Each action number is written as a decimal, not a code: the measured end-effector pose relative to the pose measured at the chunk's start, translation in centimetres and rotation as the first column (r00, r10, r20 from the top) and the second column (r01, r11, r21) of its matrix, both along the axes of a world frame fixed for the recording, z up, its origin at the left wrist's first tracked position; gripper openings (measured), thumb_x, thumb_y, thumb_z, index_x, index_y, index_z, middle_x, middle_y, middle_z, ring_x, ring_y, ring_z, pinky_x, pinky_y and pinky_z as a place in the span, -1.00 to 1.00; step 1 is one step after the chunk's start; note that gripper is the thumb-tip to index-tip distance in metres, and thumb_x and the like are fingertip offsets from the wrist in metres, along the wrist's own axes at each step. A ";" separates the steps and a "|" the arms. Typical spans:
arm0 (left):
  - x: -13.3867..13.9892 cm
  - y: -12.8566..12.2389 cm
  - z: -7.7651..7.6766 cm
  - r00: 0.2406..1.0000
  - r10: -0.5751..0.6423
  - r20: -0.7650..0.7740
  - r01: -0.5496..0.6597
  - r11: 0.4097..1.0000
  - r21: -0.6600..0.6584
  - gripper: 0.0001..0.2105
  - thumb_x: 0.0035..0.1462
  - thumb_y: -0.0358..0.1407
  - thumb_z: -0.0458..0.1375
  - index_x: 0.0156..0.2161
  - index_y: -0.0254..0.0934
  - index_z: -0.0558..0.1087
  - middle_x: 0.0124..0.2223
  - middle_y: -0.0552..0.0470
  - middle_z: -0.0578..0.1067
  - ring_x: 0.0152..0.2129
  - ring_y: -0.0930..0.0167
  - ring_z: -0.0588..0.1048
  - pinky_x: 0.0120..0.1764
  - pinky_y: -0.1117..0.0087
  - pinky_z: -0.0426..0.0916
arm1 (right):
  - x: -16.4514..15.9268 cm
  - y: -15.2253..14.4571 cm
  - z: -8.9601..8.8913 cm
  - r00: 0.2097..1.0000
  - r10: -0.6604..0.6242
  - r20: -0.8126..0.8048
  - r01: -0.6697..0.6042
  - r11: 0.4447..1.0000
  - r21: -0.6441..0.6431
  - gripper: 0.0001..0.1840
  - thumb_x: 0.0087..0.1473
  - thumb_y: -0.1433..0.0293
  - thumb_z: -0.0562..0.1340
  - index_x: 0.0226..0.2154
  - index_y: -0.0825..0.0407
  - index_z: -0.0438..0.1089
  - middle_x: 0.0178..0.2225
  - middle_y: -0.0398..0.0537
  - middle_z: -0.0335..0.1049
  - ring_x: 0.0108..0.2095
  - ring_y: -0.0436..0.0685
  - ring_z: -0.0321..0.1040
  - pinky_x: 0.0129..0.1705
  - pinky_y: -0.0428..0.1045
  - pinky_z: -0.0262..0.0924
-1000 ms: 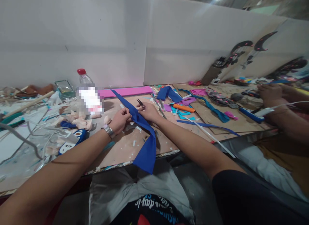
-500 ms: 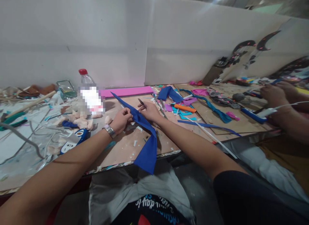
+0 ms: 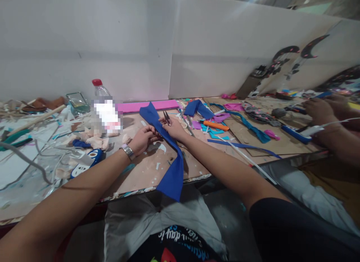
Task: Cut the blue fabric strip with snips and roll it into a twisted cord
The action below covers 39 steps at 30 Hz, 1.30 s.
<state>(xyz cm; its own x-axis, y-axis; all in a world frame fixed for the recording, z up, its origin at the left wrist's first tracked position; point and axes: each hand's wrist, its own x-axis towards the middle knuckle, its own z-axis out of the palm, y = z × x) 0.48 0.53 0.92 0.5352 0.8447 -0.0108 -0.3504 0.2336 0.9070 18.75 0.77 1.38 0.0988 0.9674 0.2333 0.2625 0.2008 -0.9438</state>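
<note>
A long blue fabric strip (image 3: 174,160) runs across the table between my hands, its near end hanging over the front edge towards my lap. My left hand (image 3: 143,139), with a metal watch on the wrist, is closed in a pinch at the strip's left edge. On the other side, my right hand (image 3: 174,129) grips the strip with its fingers. It also holds a small dark tool with two slim points (image 3: 167,118), snips or tweezers, which stick up from the fingers. The strip's far end lies spread and slightly twisted, short of a pink bar.
A red-capped bottle (image 3: 97,83) stands behind my left hand. Left lie cables, scraps and a blue-white device (image 3: 86,163). To the right are an orange cutter (image 3: 216,125), blue cloth (image 3: 197,109), a cardboard sheet (image 3: 239,136) and a co-worker's hands (image 3: 320,112).
The strip's far end has turned from a narrow point into a wider, flatter piece. My right hand has tilted so the tool's points now stand up and apart.
</note>
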 end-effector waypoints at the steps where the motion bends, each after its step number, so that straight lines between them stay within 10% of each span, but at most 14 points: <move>1: 0.0 0.0 -0.1 1.000 -0.005 -0.002 0.005 1.000 -0.002 -0.79 -0.11 -0.50 0.25 -0.38 -0.28 0.31 -0.41 0.10 0.50 -0.51 0.51 0.52 -0.28 0.40 0.51 | -0.1 -0.1 0.2 0.994 0.009 -0.105 -0.012 1.000 -0.021 -0.63 -0.09 0.58 0.20 -0.17 0.07 0.48 -0.39 -0.20 0.45 -0.39 0.01 0.36 -0.29 -0.08 0.26; 13: 0.0 0.1 -0.3 0.998 -0.049 -0.039 0.049 0.999 -0.002 -0.68 0.02 -0.47 0.37 -0.13 -0.30 0.40 -0.18 -0.07 0.62 -0.26 0.37 0.65 -0.09 0.27 0.55 | 0.5 0.1 1.0 0.835 0.074 -0.545 -0.161 0.980 -0.113 -0.57 -0.19 0.51 0.29 -0.15 0.03 0.40 -0.63 -0.42 0.17 -0.72 -0.15 -0.21 -0.68 -0.15 -0.34; 25: 0.4 -0.5 -0.3 0.968 0.244 -0.058 -0.239 0.967 0.091 -0.42 0.04 -0.41 0.40 0.14 -0.10 0.33 0.06 -0.04 0.52 -0.22 0.39 0.63 -0.07 0.18 0.59 | 0.9 -0.3 2.5 0.724 0.063 -0.687 -0.180 0.979 -0.100 -0.50 -0.17 0.52 0.27 -0.08 0.00 0.42 -0.62 -0.39 0.25 -0.72 -0.14 -0.17 -0.69 -0.19 -0.32; 32: 0.6 -1.6 0.5 0.991 -0.051 0.120 0.056 0.997 -0.046 -0.42 0.01 -0.29 0.49 0.08 -0.24 0.34 -0.11 -0.06 0.62 -0.20 0.33 0.65 0.07 0.13 0.50 | 0.8 -1.0 3.2 0.760 0.048 -0.648 -0.160 0.980 -0.116 -0.53 -0.10 0.44 0.29 -0.04 -0.02 0.44 -0.70 -0.43 0.02 -0.70 -0.09 -0.27 -0.66 -0.17 -0.31; 39: 0.3 -0.8 1.0 0.990 0.120 0.071 -0.121 0.993 0.008 -0.45 -0.04 -0.27 0.48 0.05 -0.21 0.39 -0.11 -0.01 0.63 -0.31 0.36 0.62 -0.15 0.23 0.56 | 1.3 -0.7 3.4 0.744 0.046 -0.667 -0.134 0.988 -0.081 -0.63 -0.07 0.48 0.27 -0.14 -0.04 0.38 -0.65 -0.42 -0.03 -0.70 -0.09 -0.27 -0.65 -0.12 -0.35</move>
